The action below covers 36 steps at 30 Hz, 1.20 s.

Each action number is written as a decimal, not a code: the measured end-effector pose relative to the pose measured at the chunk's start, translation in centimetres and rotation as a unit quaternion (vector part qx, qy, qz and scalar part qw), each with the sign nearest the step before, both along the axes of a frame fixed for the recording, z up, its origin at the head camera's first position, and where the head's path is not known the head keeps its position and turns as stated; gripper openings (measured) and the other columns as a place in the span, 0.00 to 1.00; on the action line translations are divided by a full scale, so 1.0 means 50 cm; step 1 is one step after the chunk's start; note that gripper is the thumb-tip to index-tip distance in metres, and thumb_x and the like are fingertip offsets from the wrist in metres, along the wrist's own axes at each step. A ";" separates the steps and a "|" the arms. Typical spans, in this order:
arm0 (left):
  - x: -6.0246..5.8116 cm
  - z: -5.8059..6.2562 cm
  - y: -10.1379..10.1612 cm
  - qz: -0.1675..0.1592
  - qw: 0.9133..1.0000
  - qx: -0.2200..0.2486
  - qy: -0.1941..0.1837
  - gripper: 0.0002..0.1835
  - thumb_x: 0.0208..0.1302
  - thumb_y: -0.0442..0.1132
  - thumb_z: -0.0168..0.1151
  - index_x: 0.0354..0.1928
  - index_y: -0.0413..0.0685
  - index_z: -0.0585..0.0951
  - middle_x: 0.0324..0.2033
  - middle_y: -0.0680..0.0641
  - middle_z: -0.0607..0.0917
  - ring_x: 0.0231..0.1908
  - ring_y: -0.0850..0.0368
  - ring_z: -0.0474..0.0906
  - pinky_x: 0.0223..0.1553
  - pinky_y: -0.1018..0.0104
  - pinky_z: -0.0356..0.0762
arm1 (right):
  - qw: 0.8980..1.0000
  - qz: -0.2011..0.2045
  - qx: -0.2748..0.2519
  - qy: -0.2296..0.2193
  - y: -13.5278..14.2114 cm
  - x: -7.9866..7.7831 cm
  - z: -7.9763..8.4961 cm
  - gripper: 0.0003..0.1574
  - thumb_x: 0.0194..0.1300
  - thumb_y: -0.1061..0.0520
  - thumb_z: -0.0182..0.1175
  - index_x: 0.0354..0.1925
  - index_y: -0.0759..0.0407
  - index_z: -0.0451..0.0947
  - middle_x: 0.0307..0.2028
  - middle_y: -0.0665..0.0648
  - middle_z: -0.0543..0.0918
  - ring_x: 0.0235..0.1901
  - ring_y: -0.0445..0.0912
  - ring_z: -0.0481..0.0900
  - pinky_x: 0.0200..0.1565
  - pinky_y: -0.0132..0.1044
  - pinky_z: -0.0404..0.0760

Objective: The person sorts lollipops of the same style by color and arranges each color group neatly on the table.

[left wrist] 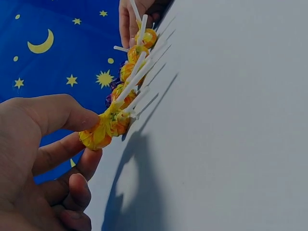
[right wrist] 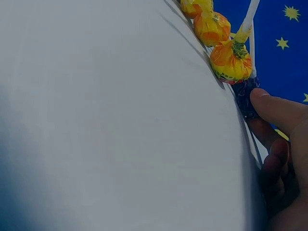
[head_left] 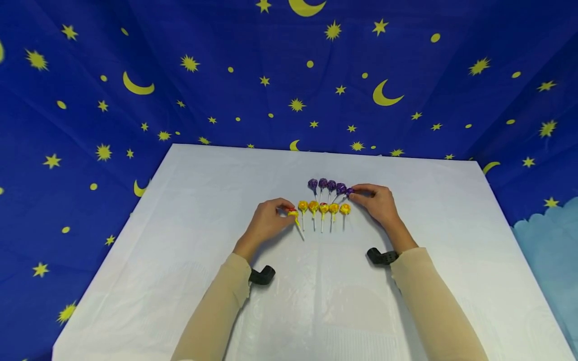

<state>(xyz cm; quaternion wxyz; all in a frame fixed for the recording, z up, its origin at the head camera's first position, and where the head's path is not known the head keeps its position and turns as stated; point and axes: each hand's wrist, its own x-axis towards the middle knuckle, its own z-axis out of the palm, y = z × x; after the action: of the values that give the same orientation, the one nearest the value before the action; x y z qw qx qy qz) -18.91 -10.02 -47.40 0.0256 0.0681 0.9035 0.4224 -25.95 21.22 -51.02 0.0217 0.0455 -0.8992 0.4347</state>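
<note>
Between thumb and fingers, my left hand (head_left: 269, 220) pinches the wrapped head of a yellow lollipop (left wrist: 96, 134), its white stick slanting down to the right in the head view. This lollipop is at the left end of a row of several yellow lollipops (head_left: 323, 208). Behind that row lie several purple lollipops (head_left: 331, 186), their sticks toward me. At the right end of the purple ones, my right hand (head_left: 377, 203) pinches the head of a purple lollipop (right wrist: 247, 96). In the right wrist view, a yellow lollipop (right wrist: 231, 62) partly covers its stick.
The lollipops are on a white-covered table (head_left: 180, 200). A dark blue cloth (head_left: 253, 100) with yellow moons and stars hangs behind and along the sides. Black wrist mounts (head_left: 263, 276) sit by both sleeves. A light blue surface (head_left: 551, 245) shows at the right.
</note>
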 end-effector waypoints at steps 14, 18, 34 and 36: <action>-0.034 -0.004 -0.009 0.002 1.000 -0.016 -0.009 0.11 0.54 0.42 0.69 0.41 0.52 0.84 0.34 0.56 0.83 0.35 0.56 0.75 0.40 0.60 0.71 | 1.000 0.003 0.002 0.004 0.000 -0.004 -0.004 0.18 0.59 0.45 0.68 0.46 0.49 0.85 0.48 0.54 0.83 0.51 0.49 0.75 0.52 0.49 0.69; -0.042 -0.010 -0.009 0.001 1.000 -0.021 -0.007 0.12 0.54 0.42 0.69 0.41 0.51 0.84 0.34 0.55 0.83 0.37 0.56 0.76 0.43 0.60 0.71 | 1.000 0.001 0.003 0.002 0.000 -0.004 -0.004 0.19 0.58 0.44 0.68 0.47 0.49 0.85 0.48 0.53 0.83 0.51 0.49 0.75 0.51 0.49 0.69; -0.066 -0.032 -0.010 -0.008 1.000 -0.009 -0.007 0.11 0.57 0.42 0.68 0.43 0.49 0.84 0.35 0.52 0.83 0.40 0.55 0.76 0.47 0.58 0.70 | 1.000 0.000 0.001 0.012 -0.001 -0.004 -0.005 0.18 0.58 0.44 0.68 0.45 0.48 0.85 0.46 0.52 0.83 0.46 0.47 0.75 0.48 0.46 0.69; -0.067 -0.033 -0.007 -0.007 1.000 -0.008 -0.008 0.11 0.57 0.42 0.68 0.43 0.50 0.84 0.36 0.52 0.83 0.40 0.55 0.76 0.46 0.58 0.71 | 1.000 -0.002 0.002 0.011 0.000 -0.003 -0.005 0.19 0.58 0.43 0.68 0.45 0.48 0.85 0.46 0.52 0.84 0.45 0.47 0.75 0.47 0.46 0.69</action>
<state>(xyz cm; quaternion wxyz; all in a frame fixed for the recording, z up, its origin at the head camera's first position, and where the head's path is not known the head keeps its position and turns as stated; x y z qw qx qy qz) -22.24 -10.37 -49.03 0.0363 0.0709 0.9060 0.4157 -26.09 21.23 -51.27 0.0324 0.0487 -0.8998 0.4323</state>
